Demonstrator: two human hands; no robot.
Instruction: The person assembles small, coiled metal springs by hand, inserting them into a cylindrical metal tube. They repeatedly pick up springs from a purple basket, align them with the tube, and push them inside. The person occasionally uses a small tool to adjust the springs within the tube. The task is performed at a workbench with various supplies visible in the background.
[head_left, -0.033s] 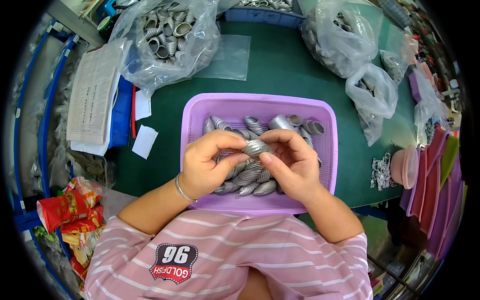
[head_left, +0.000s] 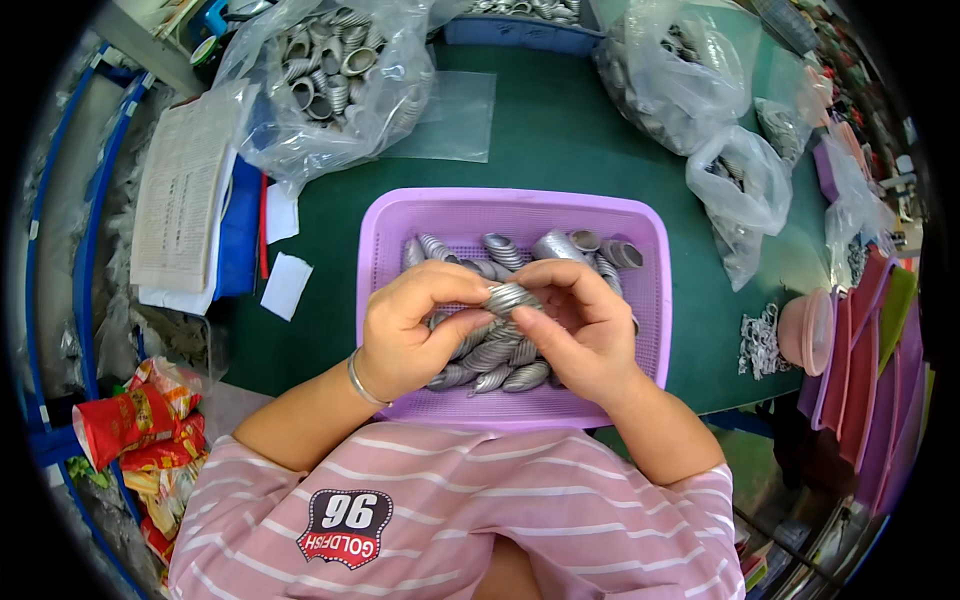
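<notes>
My left hand (head_left: 415, 320) and my right hand (head_left: 582, 335) meet above a light purple plastic basket (head_left: 515, 197). Between them they pinch a silver-grey, spirally ribbed metal piece (head_left: 512, 299), thumbs and forefingers at its two ends. The piece lies roughly crosswise, and fingertips hide part of it. Under and around my hands, several similar ribbed pieces (head_left: 490, 354) are heaped in the basket. A smoother grey tube-like piece (head_left: 556, 245) is among those toward its far side. Some openings face up; my hands cover the middle of the heap.
Clear plastic bags of ribbed pieces stand far left (head_left: 330, 75) and far right (head_left: 675, 75) on the green table (head_left: 560, 110). A blue bin (head_left: 520, 33) is at the back. Papers (head_left: 180, 190) lie left. Small white parts (head_left: 762, 342) sit beside a pink tub (head_left: 806, 332) at right.
The whole view has shifted slightly. The ribbed piece has turned a little between my fingertips; both hands keep their pinch on it over the basket.
</notes>
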